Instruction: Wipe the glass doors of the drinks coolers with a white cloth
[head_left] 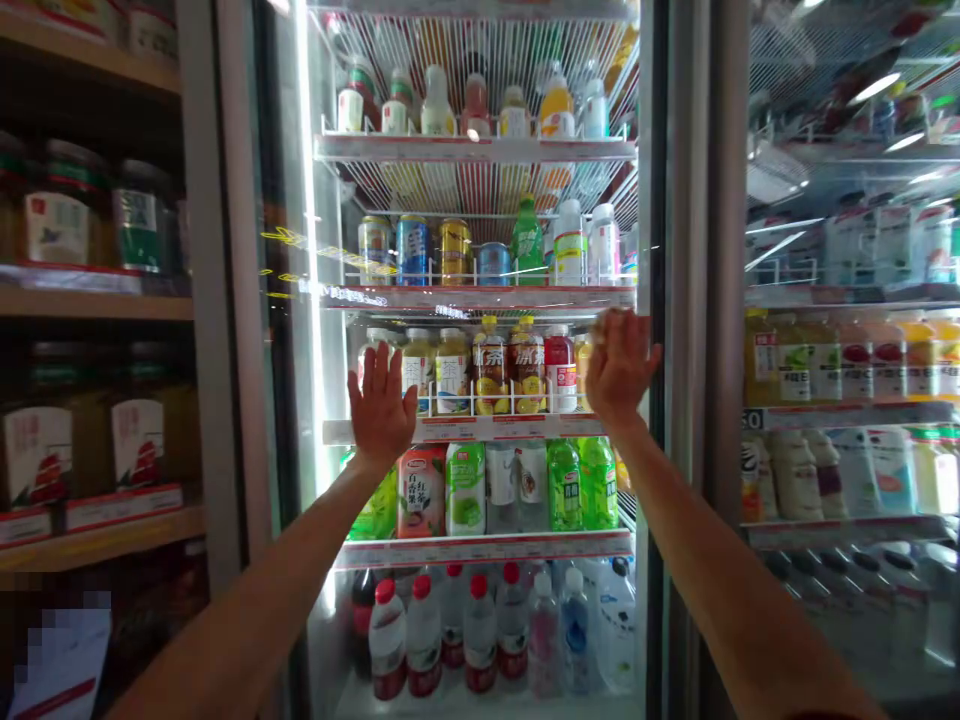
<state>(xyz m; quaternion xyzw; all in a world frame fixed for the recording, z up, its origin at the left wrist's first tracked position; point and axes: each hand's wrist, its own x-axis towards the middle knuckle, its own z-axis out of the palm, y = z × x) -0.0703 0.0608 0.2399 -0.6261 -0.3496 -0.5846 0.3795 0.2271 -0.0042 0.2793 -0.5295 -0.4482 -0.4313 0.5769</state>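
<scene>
A two-handed reach, it seems! Left hand (381, 415), fingers apart, tea bottle (420, 365) beyond its right; right hand (621, 370), blurred, unclenched, red bottle (561, 375) beyond its left. Gripping would call for curled fingers.

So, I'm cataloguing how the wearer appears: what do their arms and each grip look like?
The left grip and right grip are bare hands: no gloves or rings show, though the right is blurred. The left forearm and right forearm, narrowing toward the wrist, are uncovered, with no watch, bracelet, cable or marking visible.
</scene>
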